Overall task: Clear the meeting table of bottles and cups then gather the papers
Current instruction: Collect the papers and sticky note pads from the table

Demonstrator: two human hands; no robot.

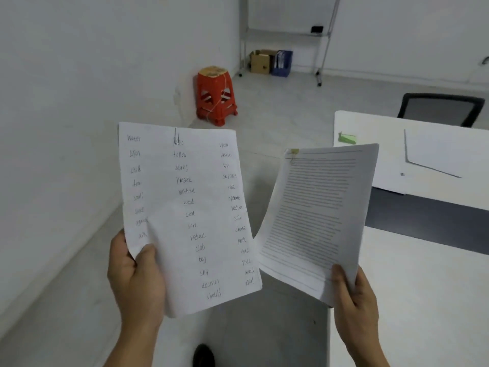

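Observation:
My left hand (135, 276) grips the lower left edge of a handwritten word-list sheet (185, 207), held upright over the floor, thumb on its front. My right hand (354, 295) grips the bottom right corner of a printed paper stack (317, 215) clipped at its top left, which curves in the air beside the table's left edge. The two papers are apart, almost touching near the middle. On the white meeting table (412, 287) lies another white sheet (444, 154) at the far right. No bottles or cups are in view.
A small green object (347, 138) sits near the table's far left corner. A black chair (442, 108) stands behind the table. A red plastic stool (215, 98) is by the wall, with a cardboard box (260, 61) and blue file holder (282, 63) under a whiteboard stand.

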